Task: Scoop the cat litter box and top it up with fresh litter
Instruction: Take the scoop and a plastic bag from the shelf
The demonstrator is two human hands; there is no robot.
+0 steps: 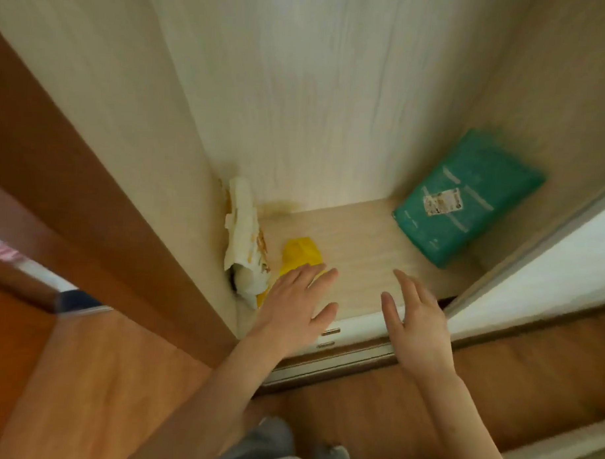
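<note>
1. I am looking down through the head camera into an open closet with pale wood-grain walls; its shelf (362,238) is lying low, just above the brown floor (110,377).
2. My left hand (295,308) is reaching over the shelf's front left part, palm down, fingers straight and spread, gripping nothing. Its fingertips are overlapping the near edge of a yellow bag (298,253); I cannot tell whether they are touching it.
3. My right hand (418,322) is hovering over the front edge of the shelf, fingers straight and slightly apart, holding nothing.
4. The yellow bag is sitting at the left of the shelf, just beside a crumpled white bag (246,237) with orange print that is leaning into the left rear corner. Whether either one holds litter, I cannot tell; the frame is blurred.
5. A teal package (466,200) with a small white label is leaning tilted against the right wall, well apart from both hands.
6. A brown door panel (89,194) is standing at the left; a pale sliding door (539,278) is showing at the right.
7. No litter box or scoop is showing in this view.
</note>
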